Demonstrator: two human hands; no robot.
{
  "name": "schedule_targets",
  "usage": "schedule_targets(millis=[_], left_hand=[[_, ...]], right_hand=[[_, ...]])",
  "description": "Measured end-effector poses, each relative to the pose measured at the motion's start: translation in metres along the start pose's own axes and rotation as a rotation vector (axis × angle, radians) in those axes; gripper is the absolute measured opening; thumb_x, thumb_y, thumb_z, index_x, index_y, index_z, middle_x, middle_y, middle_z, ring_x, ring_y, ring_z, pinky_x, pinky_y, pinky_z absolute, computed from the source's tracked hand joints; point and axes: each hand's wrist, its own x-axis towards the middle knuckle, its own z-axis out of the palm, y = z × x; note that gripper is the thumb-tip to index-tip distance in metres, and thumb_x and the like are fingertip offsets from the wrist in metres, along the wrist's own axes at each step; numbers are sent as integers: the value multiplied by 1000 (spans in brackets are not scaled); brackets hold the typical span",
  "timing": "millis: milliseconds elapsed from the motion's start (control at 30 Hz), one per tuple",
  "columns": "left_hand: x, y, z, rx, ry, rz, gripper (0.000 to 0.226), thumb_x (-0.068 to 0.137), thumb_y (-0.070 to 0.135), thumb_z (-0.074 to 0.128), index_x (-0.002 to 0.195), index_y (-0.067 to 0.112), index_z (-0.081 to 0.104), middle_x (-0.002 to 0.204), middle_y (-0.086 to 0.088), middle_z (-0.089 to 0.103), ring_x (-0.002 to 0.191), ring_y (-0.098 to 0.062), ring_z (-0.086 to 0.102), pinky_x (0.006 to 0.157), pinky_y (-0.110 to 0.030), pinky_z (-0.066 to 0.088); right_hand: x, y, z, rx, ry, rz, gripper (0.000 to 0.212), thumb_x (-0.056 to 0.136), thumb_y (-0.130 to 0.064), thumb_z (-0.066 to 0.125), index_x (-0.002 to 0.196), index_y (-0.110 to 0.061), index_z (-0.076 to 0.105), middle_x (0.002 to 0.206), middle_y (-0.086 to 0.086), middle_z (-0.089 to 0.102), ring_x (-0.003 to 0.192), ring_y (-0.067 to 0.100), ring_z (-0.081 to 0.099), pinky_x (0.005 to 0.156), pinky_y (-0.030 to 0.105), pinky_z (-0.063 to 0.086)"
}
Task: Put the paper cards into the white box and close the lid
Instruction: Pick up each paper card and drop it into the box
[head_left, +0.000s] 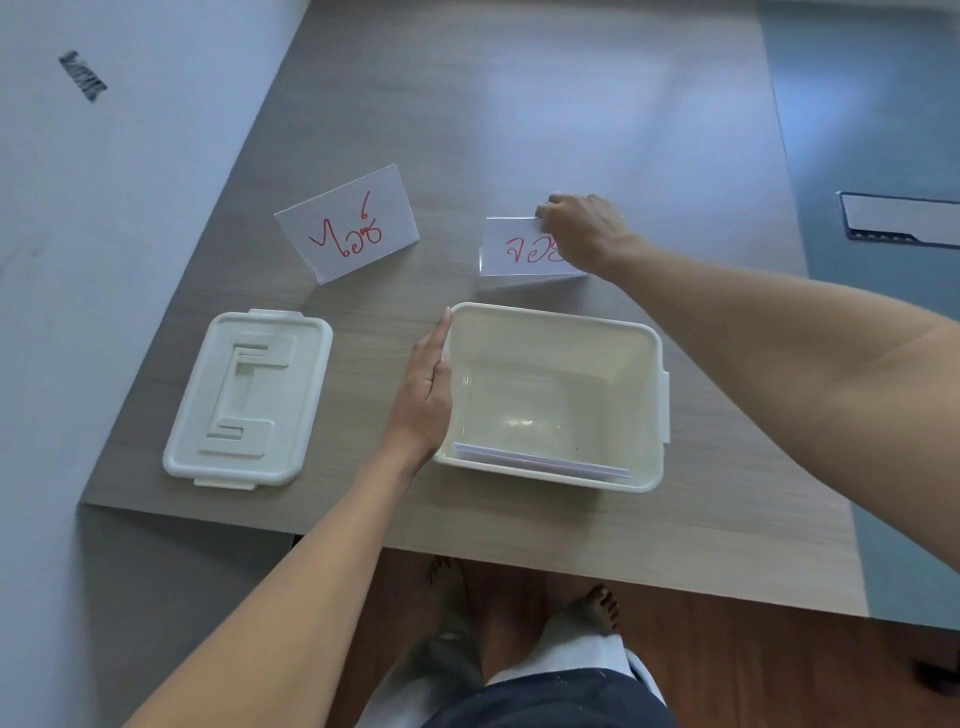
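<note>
The white box (653, 395) stands open on the wooden table, with a paper card (540, 460) leaning inside against its near wall. My left hand (423, 387) lies flat against the box's left wall, fingers together. Behind the box stands a folded card with red writing (519, 249); my right hand (584, 228) pinches its top right edge. Another folded card with red writing (347, 228) stands upright further left. The white lid (249, 400) lies flat on the table to the left of the box.
The table's near edge (571, 566) runs just below the box, and my bare feet show on the floor under it. A white wall surface rises on the left. A grey cable hatch (898, 218) sits at the far right.
</note>
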Motion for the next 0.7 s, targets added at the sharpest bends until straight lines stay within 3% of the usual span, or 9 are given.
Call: schedule_targets(millis=[133, 267, 467, 567, 633, 700], left_hand=[[-2, 4, -2, -5, 0, 13, 54, 105, 15, 25, 155, 35, 29, 153, 22, 33, 128, 28, 21, 101, 7, 13], [-4, 5, -1, -49, -9, 21, 53, 105, 14, 25, 155, 31, 31, 136, 40, 33, 124, 30, 27, 104, 1, 16], [-7, 10, -3, -29, -5, -3, 53, 105, 12, 26, 155, 26, 31, 112, 38, 41, 103, 35, 35, 90, 8, 22], [-9, 13, -4, -30, 5, 15, 53, 104, 14, 26, 155, 27, 31, 135, 37, 38, 121, 30, 29, 103, 0, 18], [-8, 13, -4, -26, 2, 27, 53, 104, 16, 26, 156, 28, 30, 153, 24, 33, 138, 14, 26, 114, -13, 16], [-7, 12, -3, -27, 2, 11, 54, 103, 16, 26, 155, 30, 30, 155, 19, 31, 141, 6, 25, 116, -18, 16]], right_hand=[[-20, -8, -26, 41, 128, -2, 25, 85, 0, 49, 104, -5, 64, 107, 16, 66, 100, 38, 61, 85, 38, 43], [-41, -19, -68, 30, 282, -15, 23, 88, -5, 47, 104, -5, 65, 101, 17, 67, 98, 37, 60, 86, 39, 43], [-105, -56, -91, 93, 482, -44, 32, 92, -11, 43, 116, -6, 64, 100, 15, 68, 94, 37, 60, 84, 41, 45], [-140, -74, -79, 108, 493, -63, 29, 88, -11, 48, 112, -7, 65, 96, 14, 68, 90, 37, 60, 79, 41, 45], [-163, -82, -69, 133, 479, -54, 28, 87, -10, 51, 111, -7, 66, 94, 14, 68, 88, 37, 61, 77, 39, 46], [-184, -88, -57, 185, 447, -18, 28, 87, -9, 53, 111, -6, 67, 92, 13, 68, 86, 36, 62, 76, 39, 46]])
